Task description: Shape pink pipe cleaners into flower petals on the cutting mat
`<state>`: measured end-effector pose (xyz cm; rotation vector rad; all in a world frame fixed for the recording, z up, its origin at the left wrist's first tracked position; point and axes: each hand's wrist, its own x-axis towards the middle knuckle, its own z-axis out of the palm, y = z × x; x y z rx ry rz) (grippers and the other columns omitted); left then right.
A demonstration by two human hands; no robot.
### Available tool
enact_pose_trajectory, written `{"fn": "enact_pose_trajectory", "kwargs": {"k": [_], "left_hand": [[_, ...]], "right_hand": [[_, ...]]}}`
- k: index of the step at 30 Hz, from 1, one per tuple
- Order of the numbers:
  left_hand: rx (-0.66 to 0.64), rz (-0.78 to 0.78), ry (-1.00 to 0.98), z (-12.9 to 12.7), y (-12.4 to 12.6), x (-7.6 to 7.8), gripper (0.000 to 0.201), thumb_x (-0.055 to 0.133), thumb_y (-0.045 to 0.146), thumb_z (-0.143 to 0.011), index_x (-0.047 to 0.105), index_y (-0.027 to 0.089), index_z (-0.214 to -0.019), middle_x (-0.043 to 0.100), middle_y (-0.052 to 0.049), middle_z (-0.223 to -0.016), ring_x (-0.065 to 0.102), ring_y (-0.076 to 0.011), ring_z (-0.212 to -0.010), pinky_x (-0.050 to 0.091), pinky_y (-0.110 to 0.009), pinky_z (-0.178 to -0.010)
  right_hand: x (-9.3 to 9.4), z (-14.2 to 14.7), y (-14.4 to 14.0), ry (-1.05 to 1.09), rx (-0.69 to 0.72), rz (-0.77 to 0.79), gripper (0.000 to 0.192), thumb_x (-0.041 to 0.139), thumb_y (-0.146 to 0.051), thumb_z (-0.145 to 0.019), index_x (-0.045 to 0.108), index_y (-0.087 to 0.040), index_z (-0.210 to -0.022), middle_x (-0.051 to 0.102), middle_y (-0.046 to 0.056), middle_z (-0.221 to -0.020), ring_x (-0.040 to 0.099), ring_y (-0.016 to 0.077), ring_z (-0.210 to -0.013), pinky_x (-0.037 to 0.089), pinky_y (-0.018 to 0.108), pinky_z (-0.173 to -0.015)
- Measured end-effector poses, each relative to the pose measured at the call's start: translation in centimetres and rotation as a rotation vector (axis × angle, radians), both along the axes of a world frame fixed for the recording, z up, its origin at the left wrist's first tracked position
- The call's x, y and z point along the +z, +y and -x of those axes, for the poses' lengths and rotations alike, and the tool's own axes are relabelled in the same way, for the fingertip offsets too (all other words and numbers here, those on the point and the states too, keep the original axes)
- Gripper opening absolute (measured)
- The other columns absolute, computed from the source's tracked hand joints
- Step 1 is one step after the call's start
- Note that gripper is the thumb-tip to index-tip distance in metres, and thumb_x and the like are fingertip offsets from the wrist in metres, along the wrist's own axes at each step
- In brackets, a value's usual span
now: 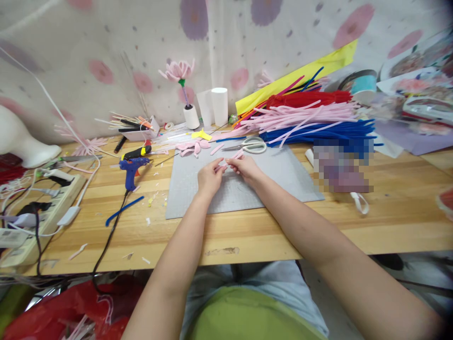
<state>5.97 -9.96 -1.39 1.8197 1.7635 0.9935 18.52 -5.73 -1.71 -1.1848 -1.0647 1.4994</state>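
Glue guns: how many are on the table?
1. The blue glue gun stands on the wooden table, left of the grey cutting mat where both hands work. Clutter farther left may hide others.

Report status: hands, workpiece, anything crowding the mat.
Left hand and right hand both pinch a pink pipe cleaner above the grey cutting mat. Scissors and pink petal pieces lie just beyond.

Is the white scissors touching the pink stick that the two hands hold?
Apart. The head view shows bare grey mat between the scissors and the pink stick pinched by the left hand and right hand.
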Motion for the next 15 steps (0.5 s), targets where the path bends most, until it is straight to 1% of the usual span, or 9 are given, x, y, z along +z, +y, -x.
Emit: {"fn": "enact_pose_trajectory", "kwargs": {"k": [5, 9, 12, 15], "left_hand": [[0.012, -0.008, -0.037, -0.1, -0.1, -0.1, 0.034, 0.053, 0.029, -0.080, 0.060, 0.022, -0.112, 0.070, -0.003, -0.088, 0.063, -0.0131, -0.081, 0.043, -0.023, -0.076], [0.053, 0.019, 0.036, -0.3, -0.1, 0.1, 0.036, 0.051, 0.036, -0.080, 0.058, 0.021, -0.113, 0.068, -0.004, -0.089, 0.062, -0.0157, -0.082, 0.042, -0.025, -0.074], [0.048, 0.059, 0.092, -0.7, -0.2, 0.4, 0.042, 0.057, 0.045, -0.074, 0.060, 0.021, -0.108, 0.067, -0.006, -0.094, 0.061, -0.0182, -0.084, 0.041, -0.026, -0.072], [0.031, 0.047, 0.153, -1.2, -0.2, 0.6, 0.034, 0.055, 0.046, -0.076, 0.065, 0.022, -0.098, 0.068, -0.006, -0.094, 0.061, -0.0198, -0.085, 0.041, -0.027, -0.072]], "right_hand": [[-0.1, -0.1, 0.2, 0.006, 0.005, 0.024, 0.016, 0.064, -0.019, -0.063, 0.051, -0.014, -0.055, 0.046, -0.005, -0.043, 0.035, 0.0026, -0.037, 0.021, 0.017, -0.034], [-0.5, -0.7, 0.7, -0.015, 0.034, -0.034, 0.017, 0.066, -0.023, -0.061, 0.052, -0.014, -0.056, 0.047, -0.004, -0.044, 0.037, 0.0035, -0.037, 0.022, 0.017, -0.035], [-0.6, -1.2, 0.8, -0.052, 0.080, -0.077, 0.018, 0.066, -0.026, -0.062, 0.053, -0.014, -0.056, 0.048, -0.004, -0.043, 0.037, 0.0041, -0.037, 0.023, 0.019, -0.035], [-0.5, -1.3, 0.6, -0.082, 0.110, -0.093, 0.019, 0.066, -0.028, -0.062, 0.054, -0.014, -0.056, 0.048, -0.003, -0.043, 0.036, 0.0046, -0.036, 0.023, 0.020, -0.035]]}}
